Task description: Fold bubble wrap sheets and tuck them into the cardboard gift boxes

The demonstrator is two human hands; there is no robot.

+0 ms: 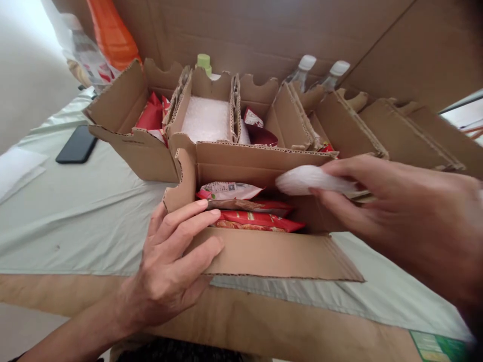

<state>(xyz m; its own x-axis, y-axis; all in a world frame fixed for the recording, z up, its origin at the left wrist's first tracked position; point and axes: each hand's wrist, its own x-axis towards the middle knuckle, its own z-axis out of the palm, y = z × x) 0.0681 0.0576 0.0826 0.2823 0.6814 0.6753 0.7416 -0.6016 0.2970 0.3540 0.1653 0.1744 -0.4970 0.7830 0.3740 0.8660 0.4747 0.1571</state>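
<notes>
An open cardboard box (269,253) lies at the front of the table, holding several snack packets (256,220), mostly red, stacked on edge. Over the left end of this box, my left hand (175,256) is hooked, with its fingertips beside the packets and gripping the cardboard. Pinched between the thumb and fingers of my right hand (400,206) is a small white bubble-wrap bundle (302,180). It hangs just above the right part of the box's opening, slightly blurred. What is inside the wrap cannot be made out.
Behind stands a row of cardboard bins (147,156) with red packets and white bubble wrap (207,119). Bottles with white caps (307,62) and an orange bottle (113,37) rise behind them. A black phone (77,145) and white sheets (20,168) lie at left.
</notes>
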